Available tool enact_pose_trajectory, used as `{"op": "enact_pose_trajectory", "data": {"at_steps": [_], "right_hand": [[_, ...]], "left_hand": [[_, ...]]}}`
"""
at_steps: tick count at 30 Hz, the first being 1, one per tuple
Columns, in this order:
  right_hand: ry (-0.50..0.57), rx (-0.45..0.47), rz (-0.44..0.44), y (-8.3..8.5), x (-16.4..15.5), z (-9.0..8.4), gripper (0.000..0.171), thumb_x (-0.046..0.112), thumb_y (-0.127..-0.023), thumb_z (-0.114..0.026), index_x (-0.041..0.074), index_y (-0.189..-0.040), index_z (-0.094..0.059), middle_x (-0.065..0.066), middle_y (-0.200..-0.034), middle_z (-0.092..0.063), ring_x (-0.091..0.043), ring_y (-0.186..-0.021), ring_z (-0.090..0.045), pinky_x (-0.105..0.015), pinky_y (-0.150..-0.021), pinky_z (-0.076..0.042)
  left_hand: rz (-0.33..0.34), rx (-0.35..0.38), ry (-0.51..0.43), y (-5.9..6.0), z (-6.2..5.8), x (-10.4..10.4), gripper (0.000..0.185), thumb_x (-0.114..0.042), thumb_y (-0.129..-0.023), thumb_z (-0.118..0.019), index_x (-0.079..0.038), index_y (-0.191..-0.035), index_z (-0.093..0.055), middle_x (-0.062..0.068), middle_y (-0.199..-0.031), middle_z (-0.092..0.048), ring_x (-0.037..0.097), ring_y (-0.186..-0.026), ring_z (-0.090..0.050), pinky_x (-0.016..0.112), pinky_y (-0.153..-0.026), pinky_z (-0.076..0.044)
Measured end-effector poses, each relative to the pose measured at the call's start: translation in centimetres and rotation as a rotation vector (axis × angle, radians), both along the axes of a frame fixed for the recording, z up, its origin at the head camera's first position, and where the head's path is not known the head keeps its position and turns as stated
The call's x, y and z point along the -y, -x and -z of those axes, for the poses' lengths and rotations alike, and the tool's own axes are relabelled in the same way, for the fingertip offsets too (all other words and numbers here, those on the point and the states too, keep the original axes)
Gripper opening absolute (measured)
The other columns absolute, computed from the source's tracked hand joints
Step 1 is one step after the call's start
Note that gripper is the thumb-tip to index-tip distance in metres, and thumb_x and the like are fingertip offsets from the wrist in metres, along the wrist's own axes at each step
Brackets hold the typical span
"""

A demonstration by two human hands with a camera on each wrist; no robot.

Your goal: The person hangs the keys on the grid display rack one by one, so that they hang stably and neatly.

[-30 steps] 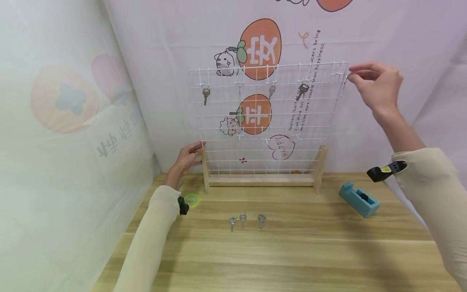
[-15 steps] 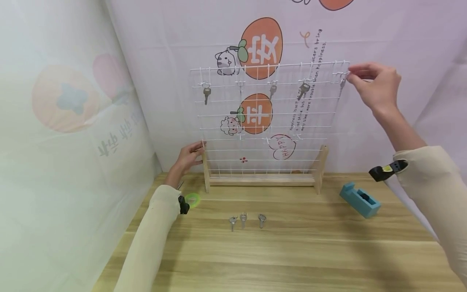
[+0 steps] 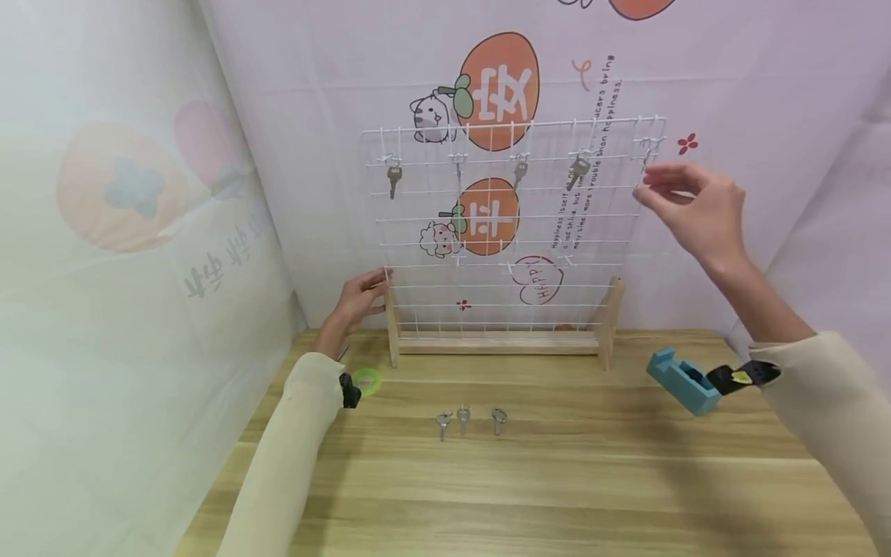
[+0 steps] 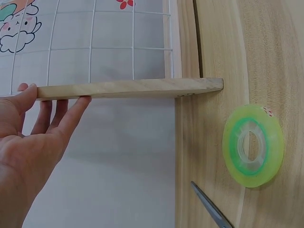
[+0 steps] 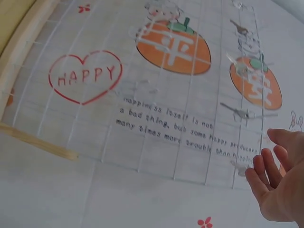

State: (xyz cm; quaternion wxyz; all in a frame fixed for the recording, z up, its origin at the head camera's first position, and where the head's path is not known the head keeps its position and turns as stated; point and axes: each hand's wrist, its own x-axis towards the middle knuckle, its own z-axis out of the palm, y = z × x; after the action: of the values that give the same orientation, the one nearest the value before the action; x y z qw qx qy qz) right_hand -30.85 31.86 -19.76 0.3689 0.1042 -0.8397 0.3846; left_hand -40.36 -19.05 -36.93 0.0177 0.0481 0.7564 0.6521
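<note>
A white wire grid rack (image 3: 511,232) stands in a wooden base (image 3: 497,344) at the back of the table. Several keys hang from hooks along its top row, the rightmost key (image 3: 648,157) at the upper right corner. My right hand (image 3: 652,188) hovers just below that key with relaxed, spread fingers and holds nothing; the right wrist view shows the hand (image 5: 275,183) beside a hanging key (image 5: 240,166). My left hand (image 3: 362,294) rests with straight fingers (image 4: 64,111) against the rack's left wooden post (image 4: 128,88). Three loose keys (image 3: 463,419) lie on the table in front.
A blue tape dispenser (image 3: 682,377) sits at the right of the rack. A green tape roll (image 4: 252,145) and a scissors tip (image 4: 211,209) lie by my left wrist. Printed cloth walls close in at the back and left.
My right hand has let go at the top right hook and dropped lower, opening its fingers; a key now hangs there. The left hand has not moved.
</note>
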Motion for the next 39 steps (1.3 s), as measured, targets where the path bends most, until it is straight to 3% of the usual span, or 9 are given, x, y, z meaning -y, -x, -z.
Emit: {"op": "enact_pose_trajectory", "data": {"at_steps": [6,13,16,20,24,27,31,35,39], "right_hand": [[-0.072,-0.006,-0.097,-1.2,2.0,2.9,0.038,0.024,-0.094,-0.080,0.006,-0.127,-0.073,-0.017,-0.121,-0.073,0.000,-0.102,-0.067,-0.018,-0.096,-0.054],[-0.129,-0.009,-0.184,-1.8,4.2,6.1,0.034,0.012,-0.091,-0.082,0.004,-0.123,-0.074,-0.016,-0.113,-0.076,-0.029,-0.103,-0.072,-0.015,-0.093,-0.054],[-0.128,0.000,-0.222,-1.9,5.2,7.5,0.032,0.008,-0.089,-0.083,0.002,-0.120,-0.075,-0.015,-0.109,-0.077,-0.027,-0.099,-0.074,-0.015,-0.091,-0.055],[-0.152,0.000,-0.274,-1.9,6.6,9.5,0.029,0.003,-0.086,-0.085,0.001,-0.114,-0.076,-0.013,-0.103,-0.078,-0.022,-0.094,-0.075,-0.023,-0.089,-0.058],[-0.194,-0.005,-0.344,-1.9,8.0,11.5,0.026,0.001,-0.086,-0.084,-0.001,-0.111,-0.075,-0.014,-0.100,-0.078,-0.029,-0.093,-0.075,-0.034,-0.088,-0.060],[-0.220,0.027,-0.364,-1.9,9.0,12.8,0.025,0.004,-0.087,-0.084,0.000,-0.111,-0.076,-0.014,-0.101,-0.078,-0.032,-0.094,-0.076,-0.041,-0.087,-0.061],[-0.245,0.137,-0.364,-2.1,10.5,14.6,0.026,0.012,-0.089,-0.084,0.004,-0.114,-0.076,-0.012,-0.107,-0.078,-0.032,-0.099,-0.076,-0.045,-0.085,-0.062],[-0.263,0.221,-0.409,-2.2,12.1,16.6,0.025,0.015,-0.091,-0.083,0.006,-0.114,-0.077,-0.010,-0.110,-0.078,-0.029,-0.102,-0.075,-0.045,-0.088,-0.062],[-0.267,0.251,-0.486,-2.1,13.6,19.0,0.021,0.013,-0.091,-0.083,0.006,-0.110,-0.077,-0.009,-0.106,-0.078,-0.025,-0.099,-0.074,-0.043,-0.088,-0.062]], "left_hand": [[0.004,-0.001,-0.013,-0.1,-0.1,-0.1,0.045,-0.014,-0.110,-0.054,-0.017,-0.154,-0.052,0.010,-0.162,-0.043,0.031,-0.147,-0.043,0.053,-0.109,-0.049],[0.013,0.002,-0.012,0.0,-0.2,0.0,0.045,-0.013,-0.110,-0.052,-0.015,-0.155,-0.050,0.011,-0.162,-0.042,0.031,-0.147,-0.042,0.055,-0.110,-0.047],[0.011,0.011,-0.012,0.1,0.0,0.0,0.045,-0.013,-0.110,-0.053,-0.016,-0.156,-0.050,0.010,-0.162,-0.043,0.029,-0.147,-0.042,0.055,-0.110,-0.047],[0.008,0.013,-0.016,0.3,0.3,0.0,0.045,-0.014,-0.110,-0.053,-0.017,-0.155,-0.051,0.009,-0.162,-0.043,0.028,-0.148,-0.042,0.055,-0.111,-0.047],[0.017,0.011,-0.028,0.0,-0.1,-0.1,0.045,-0.012,-0.110,-0.053,-0.014,-0.155,-0.050,0.011,-0.162,-0.042,0.030,-0.148,-0.041,0.056,-0.111,-0.046],[0.033,0.027,-0.050,-0.6,-0.7,-0.2,0.046,-0.009,-0.110,-0.052,-0.010,-0.156,-0.048,0.013,-0.163,-0.040,0.033,-0.149,-0.039,0.058,-0.112,-0.044],[0.052,0.047,-0.065,-1.1,-1.5,-0.2,0.048,-0.006,-0.110,-0.050,-0.007,-0.157,-0.045,0.015,-0.164,-0.038,0.034,-0.150,-0.037,0.060,-0.114,-0.041],[0.044,0.052,-0.072,-0.9,-1.7,-0.2,0.047,-0.006,-0.109,-0.051,-0.009,-0.157,-0.047,0.014,-0.164,-0.038,0.032,-0.151,-0.036,0.059,-0.114,-0.041],[0.034,0.036,-0.063,-0.4,-1.3,-0.2,0.047,-0.009,-0.110,-0.052,-0.013,-0.156,-0.049,0.011,-0.164,-0.039,0.030,-0.150,-0.037,0.057,-0.114,-0.043]]}}
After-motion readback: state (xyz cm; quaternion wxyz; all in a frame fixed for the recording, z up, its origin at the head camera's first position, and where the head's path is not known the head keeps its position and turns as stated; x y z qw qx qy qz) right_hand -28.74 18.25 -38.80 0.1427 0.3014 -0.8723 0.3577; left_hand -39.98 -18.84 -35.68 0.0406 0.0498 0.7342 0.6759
